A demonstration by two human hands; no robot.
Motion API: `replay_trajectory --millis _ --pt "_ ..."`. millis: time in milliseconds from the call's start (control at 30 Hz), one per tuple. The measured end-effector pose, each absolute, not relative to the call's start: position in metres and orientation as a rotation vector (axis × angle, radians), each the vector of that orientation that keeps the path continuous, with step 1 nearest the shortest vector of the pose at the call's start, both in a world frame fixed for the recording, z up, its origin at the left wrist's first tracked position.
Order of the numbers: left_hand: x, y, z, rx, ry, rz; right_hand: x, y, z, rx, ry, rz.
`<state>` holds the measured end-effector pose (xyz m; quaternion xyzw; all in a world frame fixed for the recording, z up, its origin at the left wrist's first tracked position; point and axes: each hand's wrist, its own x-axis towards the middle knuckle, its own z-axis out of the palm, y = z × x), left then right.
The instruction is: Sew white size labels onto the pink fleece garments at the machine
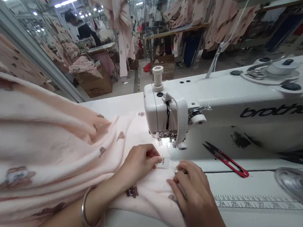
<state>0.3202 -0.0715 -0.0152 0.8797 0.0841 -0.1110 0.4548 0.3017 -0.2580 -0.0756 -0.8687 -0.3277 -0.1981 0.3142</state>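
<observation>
Pale pink fabric [52,149] printed with small bears lies heaped over the left of the sewing table and runs under the needle area. My left hand [139,161], a silver bangle on its wrist, pinches a small white label [163,162] against the fabric edge just in front of the presser foot [166,138]. My right hand [191,190] lies beside it with fingers curled, pressing and gripping the fabric edge. The white Brother sewing machine [232,103] stands behind both hands.
Red-handled thread snips [227,160] lie on the machine bed to the right. A printed ruler [253,203] runs along the table's front edge, with a clear plastic dish [301,185] at far right. A thread spool [158,78] tops the machine. Other workers and cardboard boxes are behind.
</observation>
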Motion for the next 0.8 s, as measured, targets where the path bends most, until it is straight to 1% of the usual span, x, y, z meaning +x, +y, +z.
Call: replay_trajectory --millis 67,200,600,800 --pt "0.323 -0.075 -0.024 2.058 0.292 -0.334 0.304 -0.255 -0.076 -2.306 -0.856 -0.537" --pt "0.329 -0.076 -0.035 2.037 0.335 -0.324 0.304 -0.254 -0.078 -2.363 -0.871 -0.591" --pt "0.327 -0.081 -0.032 2.121 0.335 -0.287 0.302 -0.256 -0.078 -2.412 -0.889 -0.505" --pt "0.328 -0.079 -0.032 2.134 0.332 -0.288 0.302 -0.255 -0.078 -2.414 -0.893 -0.53"
